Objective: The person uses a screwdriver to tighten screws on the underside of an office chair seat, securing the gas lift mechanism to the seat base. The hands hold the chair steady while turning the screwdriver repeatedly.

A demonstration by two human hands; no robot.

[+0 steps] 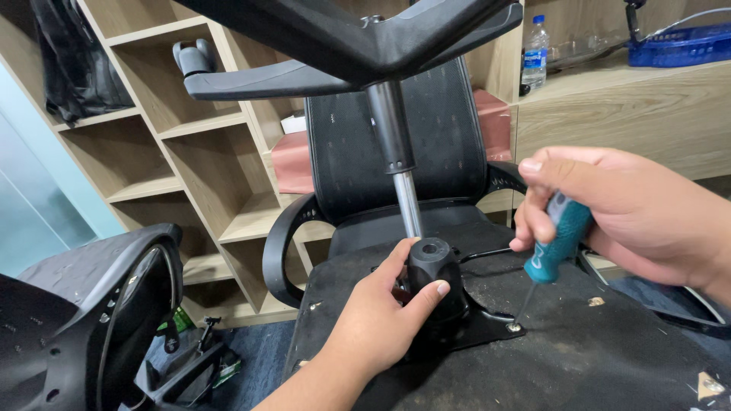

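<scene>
Gripping a teal-handled screwdriver [558, 239], the right hand [624, 217] had its fingers [533, 221] clamped around the handle, with the thin shaft angled down so that its tip met a screw [515, 328] at the corner of the black metal mounting plate [487, 323]. The left hand [377, 323] curled its thumb and fingers [434, 291] around the black plastic boss [434, 266] standing on that plate, one hole showing in its top. One overturned seat underside [579, 358] carried the plate, its dusty black fabric dotted with pale debris. Two chairs were visible: a black mesh-backed office chair [396, 152] behind the work, and a second chair [84, 320] lying at lower left, cut off by the frame. One chrome gas cylinder [400, 160] rose to a black star base [358, 38], whose arms were cropped at the top edge; only one castor [194, 55] could be made out. The screw head was too small to identify. Pale wooden shelving [190, 152] lined the room. One water bottle [535, 52] and one blue basket [678, 44] stood on the wooden table [609, 106] at upper right.
</scene>
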